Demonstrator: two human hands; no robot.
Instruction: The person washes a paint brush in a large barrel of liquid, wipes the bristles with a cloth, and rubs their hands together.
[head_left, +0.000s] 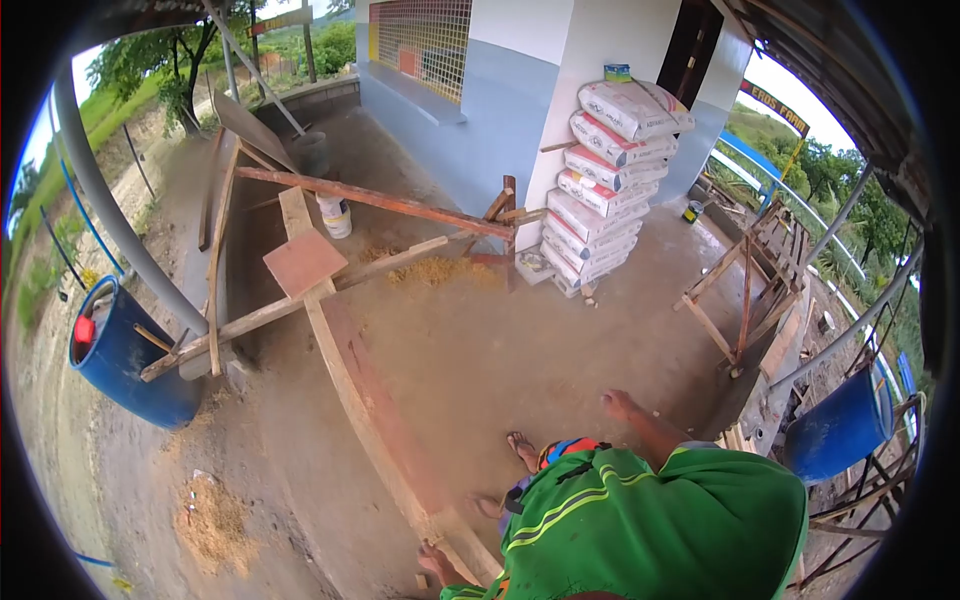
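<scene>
A long wooden plank point(350, 395) runs from the bottom middle up to a timber frame. At its near end my left hand point(434, 562) is closed against the plank's left edge; its fingers are partly hidden. My right hand point(618, 404) is held out to the right over the concrete floor, fingers curled, with nothing visible in it. A square reddish-brown slab point(305, 263) lies across the far part of the plank. Reddish dust covers the floor along the plank's right side.
Stacked cement bags point(600, 190) stand by the wall. Crossed timbers point(380, 203) block the far left, beside a white bucket point(335, 215). Blue drums stand left point(135, 355) and right point(840, 425). A wooden trestle point(745, 290) stands right; sawdust point(215, 525) lies lower left.
</scene>
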